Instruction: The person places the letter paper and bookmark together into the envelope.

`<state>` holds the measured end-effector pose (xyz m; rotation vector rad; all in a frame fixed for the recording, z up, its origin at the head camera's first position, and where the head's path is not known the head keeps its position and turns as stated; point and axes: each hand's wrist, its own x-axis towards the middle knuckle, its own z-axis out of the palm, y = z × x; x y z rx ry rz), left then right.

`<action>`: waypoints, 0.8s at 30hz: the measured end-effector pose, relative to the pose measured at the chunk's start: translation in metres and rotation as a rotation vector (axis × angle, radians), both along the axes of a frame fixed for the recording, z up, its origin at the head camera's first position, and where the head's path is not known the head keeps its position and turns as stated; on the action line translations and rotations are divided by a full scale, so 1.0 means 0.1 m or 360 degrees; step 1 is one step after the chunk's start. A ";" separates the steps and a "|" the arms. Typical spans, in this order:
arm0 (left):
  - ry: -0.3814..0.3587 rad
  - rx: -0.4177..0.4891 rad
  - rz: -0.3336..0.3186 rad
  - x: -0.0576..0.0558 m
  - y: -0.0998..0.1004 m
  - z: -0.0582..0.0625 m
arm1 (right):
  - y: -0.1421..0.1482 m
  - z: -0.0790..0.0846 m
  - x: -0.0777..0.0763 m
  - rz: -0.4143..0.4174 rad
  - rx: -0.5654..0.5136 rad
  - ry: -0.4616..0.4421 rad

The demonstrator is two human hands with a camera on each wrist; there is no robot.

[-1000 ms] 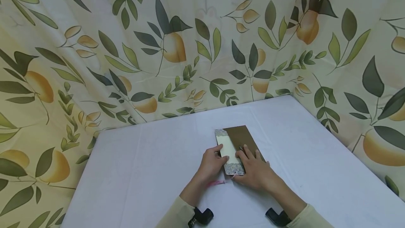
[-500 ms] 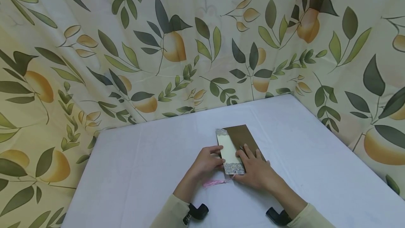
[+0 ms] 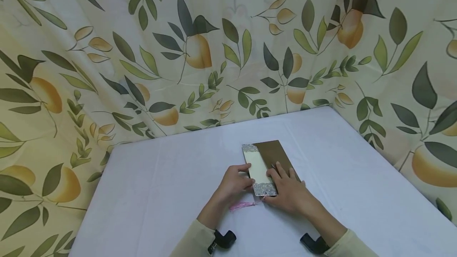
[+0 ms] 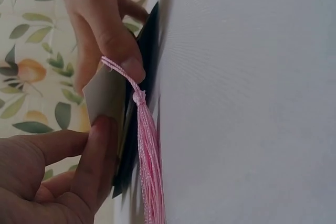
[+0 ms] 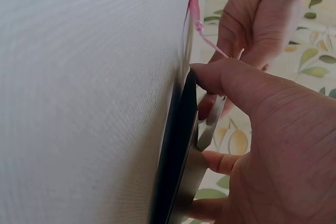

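Note:
A cream bookmark (image 3: 258,165) with grey speckled ends lies over the left part of a thin brown notebook (image 3: 273,153), which has a dark outer side. My left hand (image 3: 233,182) pinches the bookmark's left edge between thumb and fingers. On the notebook's lower right part rests my right hand (image 3: 290,194), thumb at the near edge and fingertips pressing the brown face. A pink tassel (image 4: 149,166) hangs by a cord from the bookmark's near end. In the left wrist view the bookmark (image 4: 105,95) stands slightly tilted away from the notebook.
The pair lies on a table with a white cloth (image 3: 171,177). Behind it hangs a curtain (image 3: 221,90) printed with leaves and fruit. Black camera mounts (image 3: 225,239) sit at both wrists, below beige sleeves.
My left hand has drawn left, its thumb shifting from the bookmark's face toward its left edge. More of the pink tassel shows. My right hand stays put on the notebook.

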<state>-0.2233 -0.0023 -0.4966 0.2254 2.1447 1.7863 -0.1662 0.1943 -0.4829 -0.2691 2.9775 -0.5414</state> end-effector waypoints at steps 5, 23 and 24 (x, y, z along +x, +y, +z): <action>-0.0007 0.0024 0.0012 0.02 0.01 0.00 | 0.01 -0.01 0.00 0.0004 -0.0014 0.0004; 0.0120 -0.0038 0.0019 0.04 0.04 -0.01 | 0.00 0.01 0.00 0.0017 0.0032 0.0023; 0.0124 -0.0042 0.0018 0.04 0.03 -0.01 | 0.00 0.01 0.00 0.0019 0.0032 0.0026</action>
